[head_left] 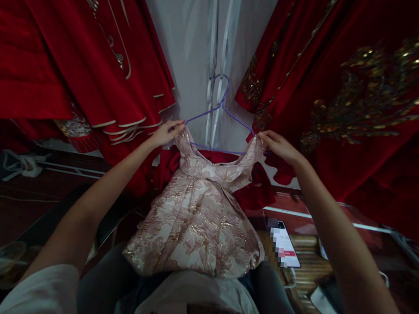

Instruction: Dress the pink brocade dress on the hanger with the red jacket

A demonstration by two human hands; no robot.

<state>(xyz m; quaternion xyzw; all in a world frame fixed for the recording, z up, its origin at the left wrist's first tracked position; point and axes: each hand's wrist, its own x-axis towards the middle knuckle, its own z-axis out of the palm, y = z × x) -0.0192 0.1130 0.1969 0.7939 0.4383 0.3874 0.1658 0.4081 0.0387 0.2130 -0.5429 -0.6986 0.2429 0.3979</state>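
Observation:
A small pale pink dress with a shiny gold floral pattern (199, 220) spreads over my lap, its shoulders turned away from me. Inside its neckline sits a purple wire hanger (203, 113), hook pointing away. My left hand (169, 132) pinches the dress's left shoulder strap by the hanger's end. On the opposite side, my right hand (279, 145) pinches the other shoulder strap at the hanger's right end. Both sets of fingertips are closed on the fabric. Dark red cloth (260, 189) lies beneath the dress's upper part.
Red garments with gold trim hang at left (129, 70) and at right (313, 78). Between them stand white poles (226, 30) before pale sheeting. At my right, a lit phone (285, 244) with a cable rests on a slatted wooden surface (303, 284).

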